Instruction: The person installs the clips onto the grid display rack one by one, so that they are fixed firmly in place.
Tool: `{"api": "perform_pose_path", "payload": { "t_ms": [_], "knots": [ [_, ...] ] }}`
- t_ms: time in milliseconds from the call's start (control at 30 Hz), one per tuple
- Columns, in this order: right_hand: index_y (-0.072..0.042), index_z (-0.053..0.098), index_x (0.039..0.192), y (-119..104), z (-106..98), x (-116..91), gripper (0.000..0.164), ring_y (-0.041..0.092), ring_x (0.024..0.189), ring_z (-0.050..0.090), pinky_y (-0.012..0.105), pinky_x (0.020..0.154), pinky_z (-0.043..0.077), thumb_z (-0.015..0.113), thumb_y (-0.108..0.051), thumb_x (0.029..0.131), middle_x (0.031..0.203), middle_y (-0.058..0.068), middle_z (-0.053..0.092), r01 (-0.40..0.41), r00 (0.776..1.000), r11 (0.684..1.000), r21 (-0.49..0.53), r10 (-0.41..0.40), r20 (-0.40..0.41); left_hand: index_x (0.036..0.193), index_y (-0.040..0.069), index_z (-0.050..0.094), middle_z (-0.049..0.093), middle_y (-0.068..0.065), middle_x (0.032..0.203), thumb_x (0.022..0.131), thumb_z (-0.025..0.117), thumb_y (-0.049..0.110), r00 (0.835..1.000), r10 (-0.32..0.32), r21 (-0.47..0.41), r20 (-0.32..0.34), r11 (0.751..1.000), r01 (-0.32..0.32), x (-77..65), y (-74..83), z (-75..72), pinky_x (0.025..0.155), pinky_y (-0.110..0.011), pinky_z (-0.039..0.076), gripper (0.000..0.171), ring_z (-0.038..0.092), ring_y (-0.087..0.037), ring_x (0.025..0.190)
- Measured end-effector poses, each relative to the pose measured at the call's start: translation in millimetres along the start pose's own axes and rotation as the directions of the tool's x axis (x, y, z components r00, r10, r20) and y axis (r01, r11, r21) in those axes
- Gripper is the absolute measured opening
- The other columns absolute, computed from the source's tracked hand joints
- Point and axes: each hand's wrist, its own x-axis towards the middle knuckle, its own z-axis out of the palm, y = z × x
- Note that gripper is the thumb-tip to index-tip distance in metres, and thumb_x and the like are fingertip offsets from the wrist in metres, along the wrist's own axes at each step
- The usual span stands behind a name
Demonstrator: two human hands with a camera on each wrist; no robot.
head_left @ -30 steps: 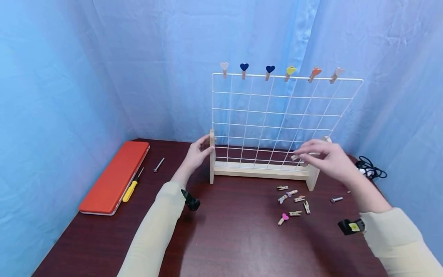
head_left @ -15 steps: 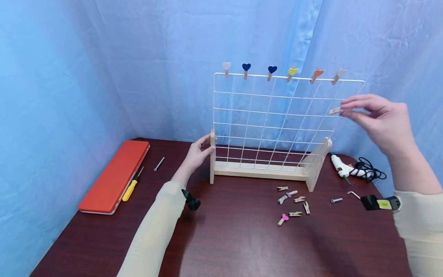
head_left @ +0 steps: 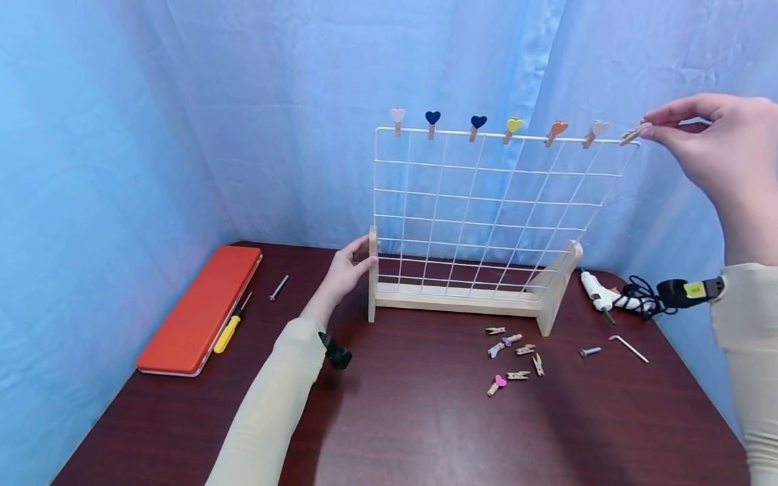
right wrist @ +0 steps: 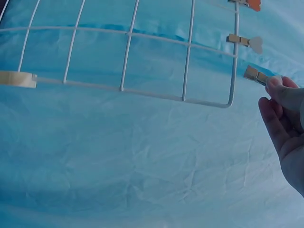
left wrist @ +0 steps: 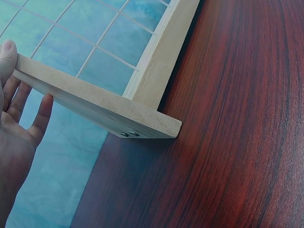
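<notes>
A white wire grid [head_left: 480, 200] stands in a wooden stand [head_left: 456, 302], with several heart-topped clothespins clipped along its top wire, among them an orange one [head_left: 556, 129] and a pale one [head_left: 595, 131]. My left hand [head_left: 344, 275] grips the stand's left upright [left wrist: 95, 97], thumb on one side and fingers on the other. Up at the grid's top right corner, my right hand [head_left: 720, 145] pinches a small wooden clothespin [right wrist: 255, 75] between thumb and finger. In the right wrist view a gap shows between that clothespin and the top wire.
Several loose clothespins [head_left: 518, 375] lie before the stand. To the right are a bolt [head_left: 589, 352], a hex key [head_left: 629, 348] and a white glue gun [head_left: 602, 294] with black cable. At left lie a red case [head_left: 200, 307], a yellow screwdriver [head_left: 227, 334] and another bolt [head_left: 279, 288].
My right hand has risen with the clothespin from low by the stand's right side to the grid's top right corner. The left hand stays on the upright.
</notes>
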Motion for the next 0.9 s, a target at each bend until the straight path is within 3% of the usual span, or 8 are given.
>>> {"api": "perform_pose_path", "payload": {
  "t_ms": [233,367,500,567,633,733,800,900],
  "knots": [
    [-0.009,0.065,0.108,0,3,13,0.041,-0.021,0.064,0.038,0.003,0.058,0.031,0.056,-0.041,0.083,0.079,-0.03,0.051,0.099,0.995,0.986,-0.133,-0.095,0.04,0.13,0.007,0.045,0.055,-0.016,0.12,0.085,0.059,0.011,1.0,-0.003,0.028,0.009,1.0,0.003,-5.7,15.2,-0.1,0.086,-0.037,0.043,0.047,0.053,-0.025,0.104],
    [-0.007,0.064,0.109,0,7,17,0.04,-0.022,0.063,0.037,0.004,0.06,0.034,0.057,-0.038,0.084,0.072,-0.034,0.038,0.12,0.991,0.982,-0.145,-0.109,0.08,0.13,0.006,0.045,0.054,-0.019,0.12,0.085,0.059,0.01,1.0,0.009,0.02,0.01,1.0,-0.009,-5.8,14.4,-0.9,0.088,-0.039,0.042,0.047,0.052,-0.026,0.106],
    [-0.011,0.062,0.113,1,10,18,0.041,-0.022,0.066,0.035,0.01,0.077,0.043,0.055,-0.039,0.084,0.092,-0.012,0.061,0.116,0.989,0.98,-0.16,-0.1,0.106,0.131,0.006,0.044,0.053,-0.021,0.12,0.085,0.058,0.006,1.0,0.002,0.009,0.006,1.0,-0.002,-5.9,13.1,-0.7,0.088,-0.041,0.042,0.047,0.052,-0.027,0.105],
    [-0.014,0.06,0.117,1,11,17,0.042,-0.02,0.071,0.041,0.017,0.085,0.044,0.054,-0.04,0.085,0.107,0.005,0.063,0.122,0.988,0.98,-0.156,-0.105,0.112,0.131,0.007,0.044,0.054,-0.019,0.12,0.085,0.058,0.007,1.0,-0.005,0.011,0.002,1.0,0.005,-6.0,13.1,-0.5,0.088,-0.04,0.042,0.048,0.052,-0.027,0.105],
    [-0.019,0.057,0.12,2,11,15,0.042,-0.018,0.078,0.046,0.023,0.091,0.042,0.054,-0.041,0.084,0.117,0.01,0.059,0.122,0.989,0.981,-0.149,-0.107,0.106,0.13,0.007,0.045,0.054,-0.019,0.12,0.085,0.058,0.007,1.0,-0.003,0.012,0.003,1.0,0.003,-5.8,13.3,-0.1,0.088,-0.04,0.043,0.047,0.052,-0.027,0.105],
    [-0.03,0.054,0.123,2,10,7,0.042,-0.011,0.09,0.051,0.024,0.094,0.039,0.054,-0.043,0.084,0.123,0.005,0.055,0.125,0.991,0.985,-0.122,-0.118,0.058,0.13,0.006,0.045,0.054,-0.019,0.12,0.085,0.058,0.006,1.0,0.004,0.01,0.007,1.0,-0.004,-5.7,13.7,0.5,0.088,-0.04,0.042,0.046,0.052,-0.027,0.105],
    [-0.03,0.057,0.12,1,12,-1,0.039,-0.015,0.089,0.047,0.014,0.091,0.038,0.057,-0.04,0.083,0.119,0.004,0.058,0.194,0.98,0.976,-0.095,-0.197,-0.023,0.13,0.005,0.045,0.054,-0.02,0.12,0.086,0.057,0.006,1.0,0.007,0.008,0.011,1.0,-0.007,-5.7,14.1,0.3,0.088,-0.04,0.042,0.046,0.052,-0.027,0.106],
    [-0.022,0.066,0.109,-5,23,-16,0.03,-0.022,0.081,0.043,0.002,0.08,0.035,0.067,-0.029,0.079,0.105,0.001,0.065,0.365,0.914,0.93,-0.042,-0.366,-0.174,0.13,0.006,0.045,0.053,-0.02,0.121,0.086,0.058,0.009,1.0,-0.001,0.007,0.014,1.0,0.001,-6.2,14.9,-0.7,0.088,-0.04,0.042,0.047,0.052,-0.027,0.106]
  ]
}}
